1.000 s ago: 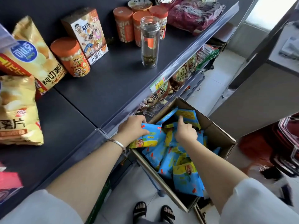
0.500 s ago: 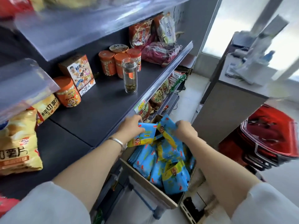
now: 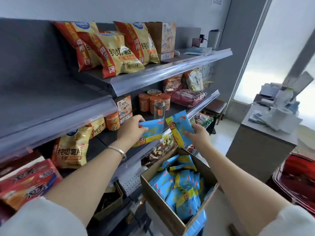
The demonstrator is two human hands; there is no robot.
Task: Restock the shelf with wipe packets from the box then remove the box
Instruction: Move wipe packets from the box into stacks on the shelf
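Barely begun: the box in the lower centre is nearly full.
At frame centre my left hand curls its fingers round one blue wipe packet over the middle shelf. My right hand pinches a second packet above the box. I see none placed yet.

box bottom cut off, red basket cropped

A small shop: tiered shelves of snack bags (price-strip edges).
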